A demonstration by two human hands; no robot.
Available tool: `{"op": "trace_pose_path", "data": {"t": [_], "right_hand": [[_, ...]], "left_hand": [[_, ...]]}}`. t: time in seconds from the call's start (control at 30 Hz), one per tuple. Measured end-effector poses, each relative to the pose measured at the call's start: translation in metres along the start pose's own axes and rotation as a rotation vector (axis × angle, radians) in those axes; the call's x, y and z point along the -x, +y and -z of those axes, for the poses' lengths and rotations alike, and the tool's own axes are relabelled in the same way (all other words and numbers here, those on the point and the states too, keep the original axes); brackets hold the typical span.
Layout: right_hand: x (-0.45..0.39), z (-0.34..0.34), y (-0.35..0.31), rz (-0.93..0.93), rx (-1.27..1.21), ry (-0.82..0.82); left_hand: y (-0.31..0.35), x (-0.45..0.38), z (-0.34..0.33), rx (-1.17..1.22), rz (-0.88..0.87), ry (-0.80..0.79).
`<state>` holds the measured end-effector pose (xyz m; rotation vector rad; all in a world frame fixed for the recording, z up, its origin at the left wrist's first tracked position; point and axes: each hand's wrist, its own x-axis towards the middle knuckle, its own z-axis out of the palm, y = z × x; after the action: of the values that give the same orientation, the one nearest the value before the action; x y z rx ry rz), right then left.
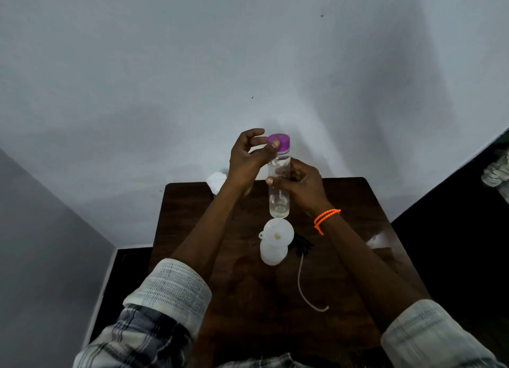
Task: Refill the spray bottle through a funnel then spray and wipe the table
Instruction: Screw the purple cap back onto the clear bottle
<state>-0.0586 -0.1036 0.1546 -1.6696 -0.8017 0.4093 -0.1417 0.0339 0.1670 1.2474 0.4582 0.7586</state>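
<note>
A dark brown wooden worktop [344, 257] sits against a pale grey wall, seen from above by the person standing at its near edge. Both forearms reach forward from rolled checked sleeves.

Held upright above the worktop's far half is a tall clear plastic bottle with a purple screw cap [279, 180], holding only a little clear liquid at its base. The right hand [300, 187] (an orange cord bracelet [326, 218] circles its wrist) is clenched around the bottle's middle. The left hand [248, 158] has thumb and fingertips pinched on the purple cap, which is still on; its grip looks set for twisting.

Directly nearer than that bottle stands the small squat translucent white spray bottle [272, 253], with a white plastic funnel [278, 231] seated in its neck. Just to its right lies the black spray head with a long thin white dip tube [303, 279] curling toward the near edge. A crumpled white cloth [217, 182] rests at the far left edge.

Risks, as a judgement: the funnel sits top-heavy on a light, narrow bottle, so a knock from the held bottle's base could tip it. Pouring too fast could overflow the funnel onto the worktop.
</note>
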Motion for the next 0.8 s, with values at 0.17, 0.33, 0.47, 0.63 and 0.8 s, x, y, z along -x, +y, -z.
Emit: {"op": "trace_pose_path", "data": {"t": [0.17, 0.33, 0.47, 0.63, 0.8], "right_hand": [[-0.001, 0.001, 0.003, -0.016, -0.038, 0.008], [0.0, -0.001, 0.004, 0.013, -0.039, -0.011], [0.0, 0.0, 0.007, -0.008, -0.058, -0.006], [0.0, 0.001, 0.007, 0.006, -0.096, -0.019], [0.0, 0.0, 0.006, -0.009, -0.11, -0.01]], "left_hand": [[0.003, -0.001, 0.001, 0.138, 0.045, -0.056], [0.005, 0.006, -0.004, 0.05, -0.016, -0.132], [0.002, 0.002, -0.004, 0.018, 0.005, -0.037], [0.006, 0.005, -0.007, 0.044, 0.044, -0.056], [0.004, 0.008, -0.013, -0.087, -0.023, -0.099]]}}
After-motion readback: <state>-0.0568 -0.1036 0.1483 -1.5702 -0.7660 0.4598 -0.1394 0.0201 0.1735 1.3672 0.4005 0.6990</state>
